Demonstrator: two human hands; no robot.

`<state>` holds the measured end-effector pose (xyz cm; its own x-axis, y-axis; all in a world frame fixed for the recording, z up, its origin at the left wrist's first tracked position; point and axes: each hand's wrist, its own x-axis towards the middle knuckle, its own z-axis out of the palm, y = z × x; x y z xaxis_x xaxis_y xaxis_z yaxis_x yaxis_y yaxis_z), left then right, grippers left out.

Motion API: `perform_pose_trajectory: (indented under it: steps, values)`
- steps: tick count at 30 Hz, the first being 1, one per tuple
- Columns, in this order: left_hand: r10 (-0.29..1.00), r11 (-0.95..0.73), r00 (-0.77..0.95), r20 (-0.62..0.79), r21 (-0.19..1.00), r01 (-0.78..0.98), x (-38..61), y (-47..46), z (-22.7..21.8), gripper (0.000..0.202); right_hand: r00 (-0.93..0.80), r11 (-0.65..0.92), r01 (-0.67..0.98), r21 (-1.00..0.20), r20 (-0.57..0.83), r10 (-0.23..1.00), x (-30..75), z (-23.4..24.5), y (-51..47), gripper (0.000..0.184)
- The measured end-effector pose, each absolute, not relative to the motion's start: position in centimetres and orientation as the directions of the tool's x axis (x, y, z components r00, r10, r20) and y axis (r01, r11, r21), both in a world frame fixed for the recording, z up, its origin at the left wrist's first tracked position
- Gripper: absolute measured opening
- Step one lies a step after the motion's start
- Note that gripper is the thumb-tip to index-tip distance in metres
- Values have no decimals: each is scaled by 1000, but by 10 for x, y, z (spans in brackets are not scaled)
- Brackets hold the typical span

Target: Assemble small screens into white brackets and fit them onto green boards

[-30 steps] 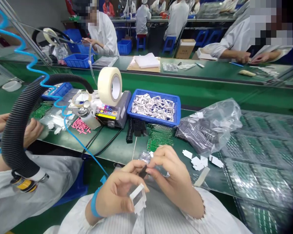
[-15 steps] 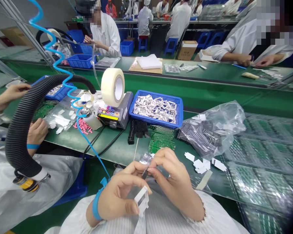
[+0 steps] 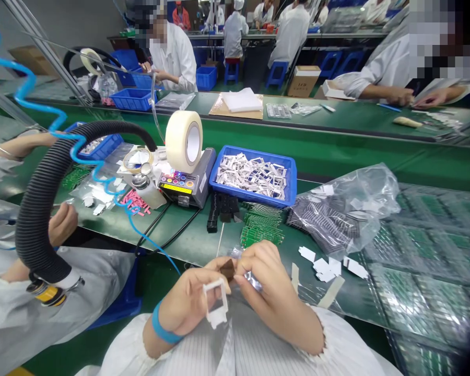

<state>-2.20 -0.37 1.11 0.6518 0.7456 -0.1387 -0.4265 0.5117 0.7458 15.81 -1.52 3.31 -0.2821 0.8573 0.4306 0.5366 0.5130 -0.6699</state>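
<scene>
Left hand (image 3: 186,304) turned, white frame (image 3: 218,316) face-on

Bare worktop (image 3: 199,239) leaves the left hand (image 3: 184,303) room between black cables (image 3: 185,225) and green circuit boards (image 3: 260,228); behind, the tape dispenser (image 3: 198,183) and blue bin (image 3: 246,195) block passage.

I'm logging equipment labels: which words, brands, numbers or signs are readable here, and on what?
Nothing reads with certainty.
Possibly "ZCUT", blurred: grey tape dispenser with coloured round buttons.
Too small: black print on the dispenser's yellow rectangular label.
Possibly "LCD": brown cardboard box in the background; the smaller characters beneath are too blurred.
</scene>
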Motion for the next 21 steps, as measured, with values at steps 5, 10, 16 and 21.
perform_pose_trajectory:
  steps: [5, 10, 16, 21]
  values:
    - [818, 557, 537, -207, 523, -646, -31, 1, 8, 30, -184, 362, 477, -801, 312, 932, 161, 8, -11, 17]
    - [826, 554, 523, -210, 473, -685, -41, 0, 14, 35, -330, 350, 771, -531, 136, 934, 167, -37, 10, 19]
    - [824, 539, 531, -197, 562, -627, -37, -3, 24, 33, -414, 546, 570, -614, 359, 836, 169, 22, 9, 27]
    - [789, 564, 576, -214, 625, -540, -32, -3, 21, 35, -532, 692, 509, -512, 445, 721, 154, 45, 11, 33]
